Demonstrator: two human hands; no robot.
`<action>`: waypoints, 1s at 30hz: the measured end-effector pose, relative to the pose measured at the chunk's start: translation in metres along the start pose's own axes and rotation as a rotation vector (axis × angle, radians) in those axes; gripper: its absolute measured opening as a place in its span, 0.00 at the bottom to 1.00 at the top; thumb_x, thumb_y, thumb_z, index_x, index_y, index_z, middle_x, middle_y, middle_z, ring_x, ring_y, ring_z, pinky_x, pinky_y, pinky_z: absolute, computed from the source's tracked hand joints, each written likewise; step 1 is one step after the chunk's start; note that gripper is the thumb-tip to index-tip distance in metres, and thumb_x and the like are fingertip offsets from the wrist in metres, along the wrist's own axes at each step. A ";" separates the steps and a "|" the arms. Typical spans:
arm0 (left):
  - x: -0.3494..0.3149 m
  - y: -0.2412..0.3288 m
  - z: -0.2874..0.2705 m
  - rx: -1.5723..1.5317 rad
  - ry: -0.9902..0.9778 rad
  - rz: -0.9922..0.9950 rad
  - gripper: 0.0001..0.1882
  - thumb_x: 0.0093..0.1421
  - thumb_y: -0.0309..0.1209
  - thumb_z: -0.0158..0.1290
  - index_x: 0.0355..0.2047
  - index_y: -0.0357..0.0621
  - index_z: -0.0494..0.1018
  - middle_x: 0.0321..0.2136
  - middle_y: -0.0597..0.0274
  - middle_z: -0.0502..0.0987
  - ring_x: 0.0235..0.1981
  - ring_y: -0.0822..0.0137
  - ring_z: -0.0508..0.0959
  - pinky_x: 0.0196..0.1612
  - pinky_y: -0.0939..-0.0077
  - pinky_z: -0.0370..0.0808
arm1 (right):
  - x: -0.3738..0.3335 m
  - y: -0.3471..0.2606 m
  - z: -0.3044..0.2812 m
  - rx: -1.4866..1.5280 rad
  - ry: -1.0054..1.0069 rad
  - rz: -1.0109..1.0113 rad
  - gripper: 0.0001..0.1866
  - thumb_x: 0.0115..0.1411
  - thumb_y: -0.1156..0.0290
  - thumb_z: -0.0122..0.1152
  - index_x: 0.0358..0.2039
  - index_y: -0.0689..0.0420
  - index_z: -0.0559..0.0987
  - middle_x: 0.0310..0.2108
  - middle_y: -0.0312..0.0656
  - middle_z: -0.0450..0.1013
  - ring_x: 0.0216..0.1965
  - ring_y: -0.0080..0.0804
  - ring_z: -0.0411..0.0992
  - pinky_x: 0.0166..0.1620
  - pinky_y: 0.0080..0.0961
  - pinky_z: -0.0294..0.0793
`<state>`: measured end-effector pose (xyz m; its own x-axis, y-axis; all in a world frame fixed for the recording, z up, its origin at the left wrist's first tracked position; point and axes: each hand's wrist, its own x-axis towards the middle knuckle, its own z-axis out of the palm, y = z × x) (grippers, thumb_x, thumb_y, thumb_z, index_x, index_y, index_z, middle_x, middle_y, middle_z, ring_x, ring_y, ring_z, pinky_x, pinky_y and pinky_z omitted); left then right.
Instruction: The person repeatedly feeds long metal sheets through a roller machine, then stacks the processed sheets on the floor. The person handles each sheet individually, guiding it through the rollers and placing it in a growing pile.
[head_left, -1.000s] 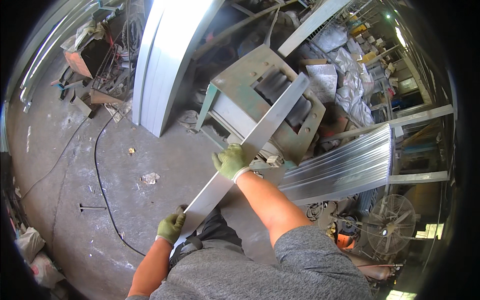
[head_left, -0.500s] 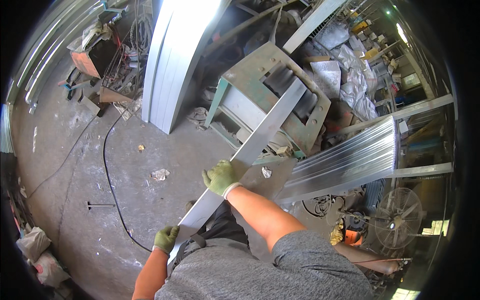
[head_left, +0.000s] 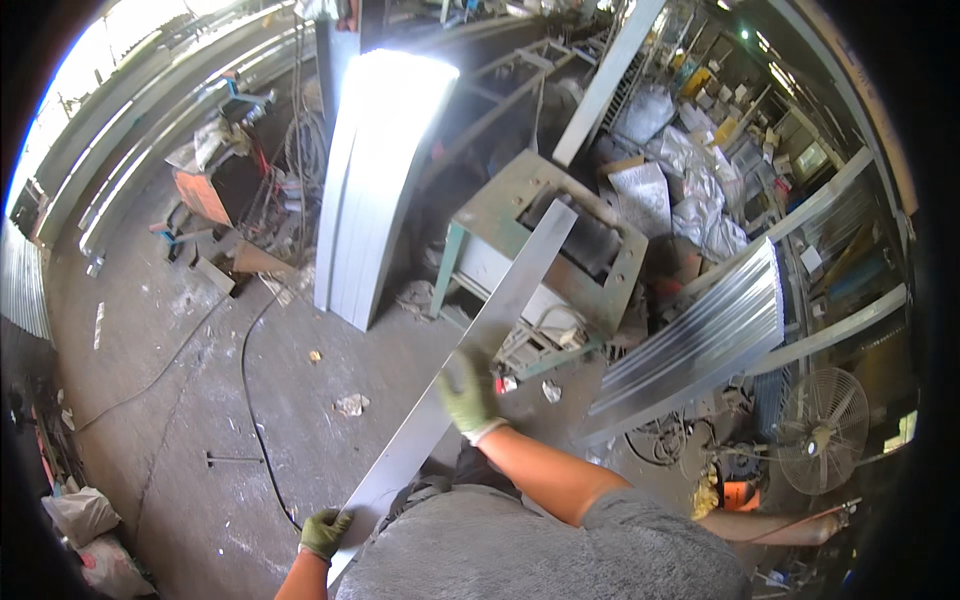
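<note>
A long flat grey metal strip (head_left: pixel 510 290) runs slantwise from beside my body to a green-framed machine (head_left: pixel 500 205). Its far end lies over the dark rollers (head_left: pixel 590 235) in the machine's top opening. My left hand (head_left: pixel 325 533), in a green work glove, is closed on the strip's left edge near the close end. Farther along, my right hand (head_left: pixel 468 398), also gloved, is at the strip's middle. Motion smears its fingers, so their grip cannot be made out.
A bent light-coloured metal panel (head_left: pixel 375 200) stands left of the machine. To the right lie a ribbed metal sheet (head_left: pixel 700 335) and a standing fan (head_left: pixel 820 432). A black cable (head_left: pixel 250 390) and a T-shaped metal piece (head_left: pixel 232 460) lie on the floor, with paper scraps (head_left: pixel 351 405).
The view has tilted up, showing more of the background. My right hand has shifted on the strip and is now blurred. My left hand keeps its hold near the close end.
</note>
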<state>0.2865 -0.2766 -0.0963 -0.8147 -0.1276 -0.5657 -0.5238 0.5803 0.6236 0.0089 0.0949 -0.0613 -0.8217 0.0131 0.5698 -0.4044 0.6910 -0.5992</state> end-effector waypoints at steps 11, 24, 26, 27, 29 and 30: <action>0.037 0.065 -0.014 0.270 0.644 0.870 0.23 0.56 0.26 0.67 0.50 0.48 0.71 0.54 0.50 0.80 0.54 0.41 0.80 0.56 0.42 0.75 | 0.145 -0.010 -0.097 1.310 -0.160 0.896 0.44 0.68 0.29 0.60 0.68 0.55 0.75 0.62 0.43 0.77 0.61 0.42 0.75 0.65 0.47 0.75; 0.073 0.098 -0.031 0.261 0.506 0.604 0.33 0.54 0.27 0.68 0.61 0.38 0.72 0.66 0.31 0.72 0.63 0.30 0.74 0.65 0.44 0.74 | 0.099 0.007 -0.043 1.147 -0.180 1.092 0.22 0.69 0.55 0.70 0.58 0.52 0.81 0.50 0.34 0.82 0.49 0.27 0.81 0.43 0.30 0.80; 0.098 0.167 -0.035 0.217 0.359 0.652 0.42 0.53 0.35 0.74 0.66 0.36 0.70 0.70 0.31 0.69 0.69 0.32 0.71 0.70 0.47 0.72 | 0.092 0.008 -0.031 1.210 -0.196 1.077 0.21 0.69 0.56 0.71 0.57 0.52 0.82 0.48 0.32 0.83 0.47 0.23 0.80 0.41 0.28 0.78; 0.108 0.208 -0.035 0.194 0.324 0.643 0.47 0.52 0.39 0.76 0.68 0.35 0.68 0.71 0.33 0.68 0.71 0.35 0.69 0.72 0.49 0.71 | 0.090 0.008 -0.022 1.223 -0.199 1.106 0.19 0.70 0.58 0.71 0.55 0.55 0.84 0.48 0.34 0.83 0.48 0.25 0.80 0.44 0.28 0.79; 0.127 0.295 -0.036 0.233 0.323 0.776 0.54 0.52 0.44 0.78 0.72 0.34 0.64 0.72 0.33 0.67 0.72 0.36 0.69 0.73 0.51 0.70 | 0.084 0.010 -0.008 1.163 -0.247 0.889 0.19 0.71 0.60 0.70 0.54 0.60 0.85 0.50 0.37 0.83 0.49 0.27 0.81 0.48 0.28 0.80; 0.134 0.339 -0.034 0.189 0.283 0.779 0.57 0.52 0.45 0.78 0.74 0.33 0.61 0.72 0.33 0.66 0.73 0.36 0.69 0.73 0.52 0.70 | 0.082 0.013 -0.004 1.092 -0.330 0.919 0.20 0.71 0.61 0.69 0.55 0.63 0.84 0.51 0.40 0.83 0.49 0.27 0.81 0.51 0.26 0.80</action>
<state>-0.0089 -0.1243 0.0579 -0.9700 0.1829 0.1599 0.2428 0.7069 0.6643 -0.0617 0.1074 -0.0201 -0.9448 -0.1291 -0.3013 0.3277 -0.3504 -0.8774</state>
